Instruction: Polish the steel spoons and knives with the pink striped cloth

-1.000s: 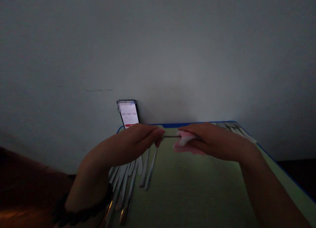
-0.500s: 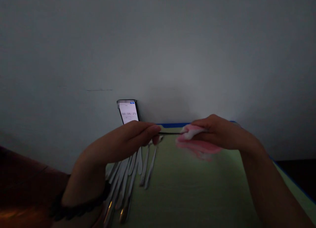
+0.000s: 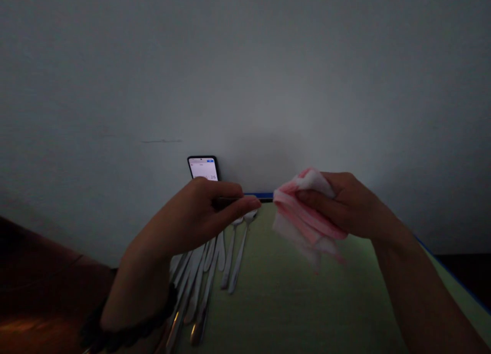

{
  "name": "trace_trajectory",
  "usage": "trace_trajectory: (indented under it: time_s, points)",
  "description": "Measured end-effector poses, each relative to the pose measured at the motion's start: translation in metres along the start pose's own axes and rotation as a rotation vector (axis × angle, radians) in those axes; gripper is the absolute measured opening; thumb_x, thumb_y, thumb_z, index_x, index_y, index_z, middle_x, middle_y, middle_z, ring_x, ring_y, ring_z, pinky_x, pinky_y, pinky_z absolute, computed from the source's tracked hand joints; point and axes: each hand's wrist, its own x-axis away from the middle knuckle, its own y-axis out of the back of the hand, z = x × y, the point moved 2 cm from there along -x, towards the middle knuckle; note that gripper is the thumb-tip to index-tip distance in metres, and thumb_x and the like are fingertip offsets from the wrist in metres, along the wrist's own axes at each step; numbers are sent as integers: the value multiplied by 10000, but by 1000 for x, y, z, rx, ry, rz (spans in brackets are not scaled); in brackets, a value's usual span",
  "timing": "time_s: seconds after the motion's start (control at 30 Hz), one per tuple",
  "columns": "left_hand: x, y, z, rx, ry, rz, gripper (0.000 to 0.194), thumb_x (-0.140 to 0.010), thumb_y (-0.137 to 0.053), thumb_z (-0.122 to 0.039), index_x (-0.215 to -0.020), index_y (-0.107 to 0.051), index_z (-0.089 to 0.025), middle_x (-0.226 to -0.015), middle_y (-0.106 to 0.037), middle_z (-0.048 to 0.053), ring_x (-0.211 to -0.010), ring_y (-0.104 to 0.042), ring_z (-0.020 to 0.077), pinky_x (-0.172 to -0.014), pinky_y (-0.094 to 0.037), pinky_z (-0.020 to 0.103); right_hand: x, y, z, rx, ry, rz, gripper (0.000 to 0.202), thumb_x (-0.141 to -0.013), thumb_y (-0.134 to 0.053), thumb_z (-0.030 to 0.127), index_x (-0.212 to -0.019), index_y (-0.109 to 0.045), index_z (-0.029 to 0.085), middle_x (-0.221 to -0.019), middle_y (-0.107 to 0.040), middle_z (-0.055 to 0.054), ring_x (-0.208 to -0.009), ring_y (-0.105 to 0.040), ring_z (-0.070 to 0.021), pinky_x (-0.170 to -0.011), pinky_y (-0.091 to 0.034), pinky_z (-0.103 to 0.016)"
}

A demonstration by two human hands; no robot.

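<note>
My left hand (image 3: pixel 203 211) pinches a thin, dark-looking piece of cutlery (image 3: pixel 267 200) between thumb and fingers. The piece lies level in the air above the table, and its kind is hidden by my hands. A crumpled pink and white cloth (image 3: pixel 307 216) is gripped in my right hand (image 3: pixel 345 205). The cloth covers the right end of the piece, and its loose folds hang down. Below my left hand lies a row of metal cutlery (image 3: pixel 203 287), several pieces side by side. Two spoons (image 3: pixel 238 257) lie at the right of that row.
A phone (image 3: pixel 202 169) with a lit timer screen leans against the grey wall (image 3: pixel 307 78), partly behind my left hand. The pale green table (image 3: pixel 291 303) has a blue edge along its back and right. Dark reddish floor (image 3: pixel 46 292) shows at the left.
My right hand has turned, and the cloth now stands higher and more bunched, with folds hanging down. My left hand has shifted slightly right and still holds the thin piece. The view has moved slightly.
</note>
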Motion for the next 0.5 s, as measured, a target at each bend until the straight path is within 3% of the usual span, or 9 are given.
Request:
trace_trajectory:
  time_s: [0.1, 0.2, 0.5]
  points:
    - [2, 0, -3, -43, -23, 3, 397, -855, -467, -446, -605, -542, -148, -465, -355, -64, -442, -318, 54, -413, -229, 177, 0, -2, 0, -29, 23, 199, 256, -865, -453, 359, -955, -631, 197, -782, -641, 3, -661, -552, -113, -604, -397, -222]
    - [2, 0, -6, -61, -48, -1, 400, -854, -473, -441, -592, -547, -147, -461, -337, -70, -442, -302, 51, -416, -227, 174, 0, -4, 3, -35, 20, 301, 233, -870, -440, 303, -956, -626, 192, -769, -644, 11, -634, -544, -98, -587, -385, -203]
    - [1, 1, -10, -77, -88, -8, 394, -851, -481, -434, -592, -561, -148, -441, -355, -72, -420, -295, 48, -412, -219, 181, -1, -11, 4, 209, 69, 296, 151, -828, -487, 235, -789, -621, 178, -640, -608, 22, -548, -502, -82, -531, -326, -202]
